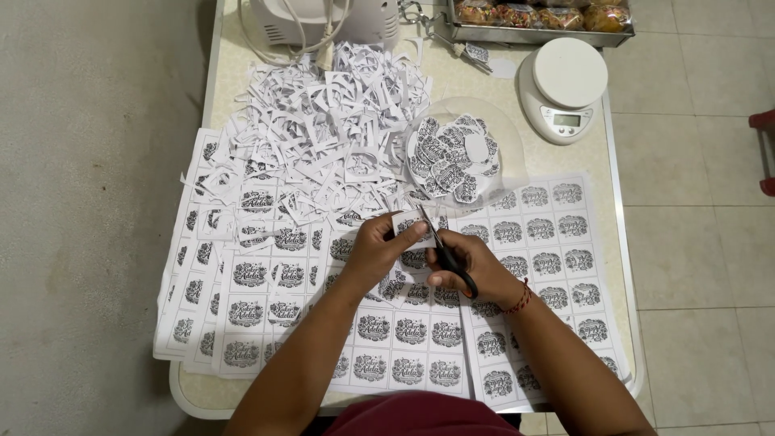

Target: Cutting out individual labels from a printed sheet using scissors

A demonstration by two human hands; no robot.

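Observation:
My left hand (378, 249) pinches a small white paper label (406, 223) with a black printed design, held above the table. My right hand (470, 265) grips black-handled scissors (446, 252), whose blades point up and cut into that label. Under both hands lie printed sheets of labels (412, 335) in rows. A clear round dish (457, 157) just beyond the hands holds a stack of cut-out labels. A red string bracelet (521, 299) circles my right wrist.
A large heap of white paper offcuts (323, 121) covers the table's far left. A white kitchen scale (563, 87) stands at the far right, a metal tray of baked goods (539, 19) behind it, and a white appliance with a cord (323, 24) at the back.

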